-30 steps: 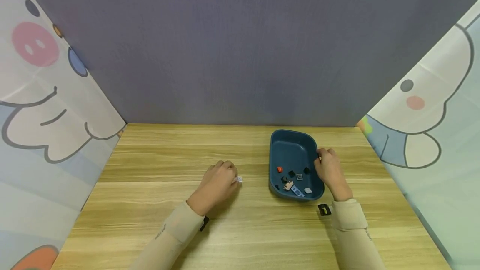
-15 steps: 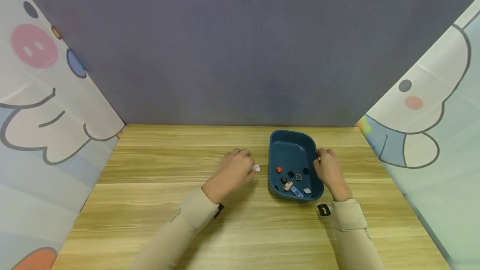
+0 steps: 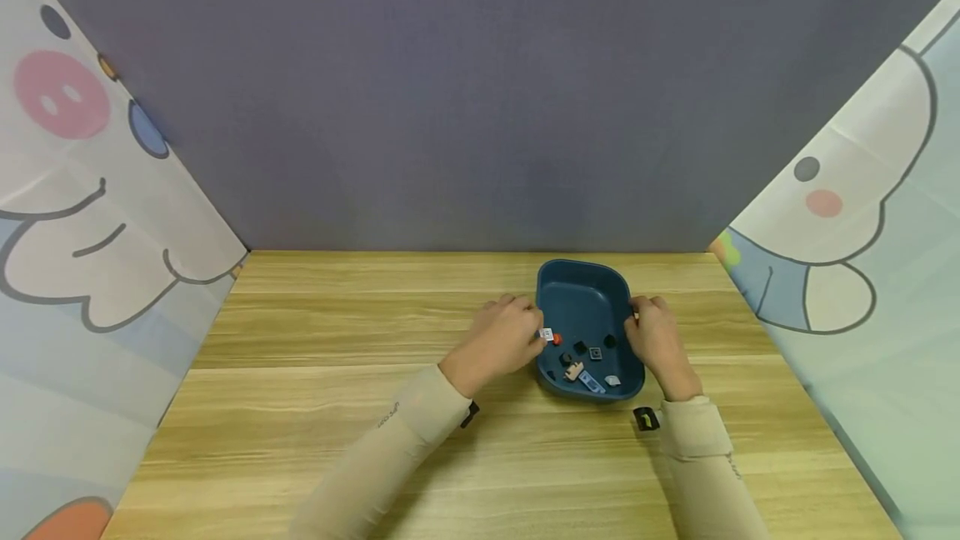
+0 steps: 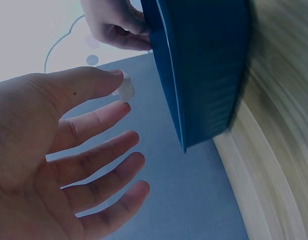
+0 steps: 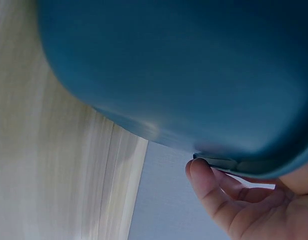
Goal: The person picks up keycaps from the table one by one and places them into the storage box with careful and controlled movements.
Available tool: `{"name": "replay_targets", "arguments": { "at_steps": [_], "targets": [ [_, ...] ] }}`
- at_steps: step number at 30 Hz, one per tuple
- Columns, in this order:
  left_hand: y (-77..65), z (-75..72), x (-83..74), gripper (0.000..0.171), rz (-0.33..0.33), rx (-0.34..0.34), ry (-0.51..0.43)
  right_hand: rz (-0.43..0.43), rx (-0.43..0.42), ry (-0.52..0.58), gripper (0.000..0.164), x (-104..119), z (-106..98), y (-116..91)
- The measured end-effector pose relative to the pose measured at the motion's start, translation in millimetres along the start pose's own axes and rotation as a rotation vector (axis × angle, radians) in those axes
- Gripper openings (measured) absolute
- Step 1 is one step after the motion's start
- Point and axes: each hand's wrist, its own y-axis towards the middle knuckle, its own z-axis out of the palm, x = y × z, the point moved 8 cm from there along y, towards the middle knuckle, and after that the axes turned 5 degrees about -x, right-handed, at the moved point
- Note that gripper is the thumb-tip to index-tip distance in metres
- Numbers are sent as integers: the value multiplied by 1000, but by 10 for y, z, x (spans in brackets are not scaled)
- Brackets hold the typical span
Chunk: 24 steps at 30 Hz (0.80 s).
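Observation:
My left hand (image 3: 501,338) is at the left rim of a dark blue plastic bin (image 3: 579,300), pinching a small white keycap (image 3: 547,334) between thumb and index finger. In the left wrist view the keycap (image 4: 126,88) shows pale at the thumb tip, while the other fingers are spread and hold nothing. The keycap overlaps the bin's left wall in the head view. On the opposite side, my right hand (image 3: 660,346) grips the bin's right rim; the right wrist view shows its thumb and fingers (image 5: 206,187) around that edge.
Small pieces lie in the bin's near half: a red one (image 3: 557,340), a grey square (image 3: 596,353), a beige toothed one (image 3: 573,371), a blue strip (image 3: 591,382), a whitish one (image 3: 612,381) and several black ones. The wooden table (image 3: 322,332) meets a grey partition (image 3: 480,107) behind.
My left hand has carried the white keycap rightward and slightly away from me, from over the table to the bin's left rim. My right hand keeps its grip on the bin.

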Motion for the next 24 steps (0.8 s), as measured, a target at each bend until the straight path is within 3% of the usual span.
{"name": "replay_targets", "arguments": {
  "at_steps": [7,24],
  "targets": [
    [46,36,-50,19,4,0,-10,12,14,4,29,17,11,0],
    [11,21,-41,25,7,-4,-24,20,25,11,30,-6,11,1]
  ]
}}
